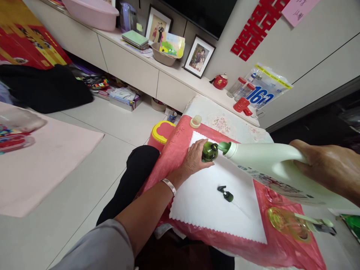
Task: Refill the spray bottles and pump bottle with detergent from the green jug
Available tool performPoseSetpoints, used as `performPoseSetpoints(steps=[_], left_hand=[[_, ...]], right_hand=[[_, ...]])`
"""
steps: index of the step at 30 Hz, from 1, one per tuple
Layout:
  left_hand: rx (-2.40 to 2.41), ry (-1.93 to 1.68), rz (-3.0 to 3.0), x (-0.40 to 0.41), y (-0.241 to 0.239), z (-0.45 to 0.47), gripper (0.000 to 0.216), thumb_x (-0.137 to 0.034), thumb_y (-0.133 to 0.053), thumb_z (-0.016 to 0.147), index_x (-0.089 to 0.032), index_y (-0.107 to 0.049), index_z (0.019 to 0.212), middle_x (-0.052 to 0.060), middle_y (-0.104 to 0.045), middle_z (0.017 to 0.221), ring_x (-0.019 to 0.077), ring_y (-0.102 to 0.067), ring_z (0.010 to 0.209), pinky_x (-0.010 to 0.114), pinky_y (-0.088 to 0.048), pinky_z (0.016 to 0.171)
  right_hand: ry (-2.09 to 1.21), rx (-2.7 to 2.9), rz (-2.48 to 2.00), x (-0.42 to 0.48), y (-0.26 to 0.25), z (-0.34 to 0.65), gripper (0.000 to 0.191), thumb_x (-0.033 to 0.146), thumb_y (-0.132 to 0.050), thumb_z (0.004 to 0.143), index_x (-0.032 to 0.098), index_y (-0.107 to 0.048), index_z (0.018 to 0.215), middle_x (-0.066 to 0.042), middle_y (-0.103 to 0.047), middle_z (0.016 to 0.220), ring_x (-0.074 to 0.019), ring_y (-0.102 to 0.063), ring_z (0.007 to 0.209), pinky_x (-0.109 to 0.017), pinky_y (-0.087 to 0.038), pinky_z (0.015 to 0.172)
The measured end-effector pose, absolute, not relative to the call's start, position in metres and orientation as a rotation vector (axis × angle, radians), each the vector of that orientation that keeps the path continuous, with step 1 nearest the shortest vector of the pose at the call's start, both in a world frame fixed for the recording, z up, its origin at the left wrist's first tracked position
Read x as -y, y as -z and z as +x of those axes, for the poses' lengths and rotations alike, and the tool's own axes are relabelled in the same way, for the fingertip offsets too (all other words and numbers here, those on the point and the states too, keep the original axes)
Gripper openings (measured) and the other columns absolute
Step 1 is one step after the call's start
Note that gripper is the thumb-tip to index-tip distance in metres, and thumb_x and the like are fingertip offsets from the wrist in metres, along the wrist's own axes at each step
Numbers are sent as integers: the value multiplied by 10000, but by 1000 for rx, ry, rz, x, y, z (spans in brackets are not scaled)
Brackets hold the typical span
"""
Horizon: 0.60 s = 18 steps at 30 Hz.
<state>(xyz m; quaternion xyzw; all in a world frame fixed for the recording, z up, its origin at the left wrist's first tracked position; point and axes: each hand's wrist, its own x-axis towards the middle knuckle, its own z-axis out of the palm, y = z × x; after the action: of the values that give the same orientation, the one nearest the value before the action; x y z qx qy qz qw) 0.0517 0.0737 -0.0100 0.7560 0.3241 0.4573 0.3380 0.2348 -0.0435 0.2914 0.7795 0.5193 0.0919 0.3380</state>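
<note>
My left hand (197,156) is wrapped around a small dark green bottle (209,152) whose open neck points up. With its fingers closed on the handle, my right hand (320,163) holds a large pale green detergent jug (261,153) tipped on its side. The jug's spout lies right beside the bottle's neck; whether liquid is flowing is too small to tell. On the white scalloped mat (197,202) lies a dark green pump head (225,194) with a clear tube. A pale cap (195,121) sits at the far corner of the red plastic sheet (177,140).
Yellow clear cups (289,223) and a brush-like tool (315,221) stand at the table's right edge. A pink and yellow stool (161,134) is left of the table. Behind are a low cabinet (129,67), red-lidded jars (240,88) and framed photos (199,56).
</note>
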Motion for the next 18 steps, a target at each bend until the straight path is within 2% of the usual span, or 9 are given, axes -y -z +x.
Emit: performPoseSetpoints(steps=[9, 18], left_hand=[[-834, -1203, 1970, -73, 8, 51, 981, -332, -883, 657, -225, -320, 1453, 162, -499, 1466, 346, -475, 1385, 531, -407, 1145], [-833, -1204, 1969, -74, 10, 51, 976, -346, -878, 665, -237, -317, 1456, 155, -499, 1465, 346, -481, 1378, 537, -409, 1138]], right_hand=[[-236, -1336, 2023, 41, -292, 235, 44, 313, -466, 881, 301, -480, 921, -39, -632, 786, -241, -649, 704, -312, -370, 560], [-228, -1373, 2051, 43, -293, 232, 81, 300, -487, 822, 286, -485, 902, -52, -614, 754, -246, -634, 664, -305, -336, 533]])
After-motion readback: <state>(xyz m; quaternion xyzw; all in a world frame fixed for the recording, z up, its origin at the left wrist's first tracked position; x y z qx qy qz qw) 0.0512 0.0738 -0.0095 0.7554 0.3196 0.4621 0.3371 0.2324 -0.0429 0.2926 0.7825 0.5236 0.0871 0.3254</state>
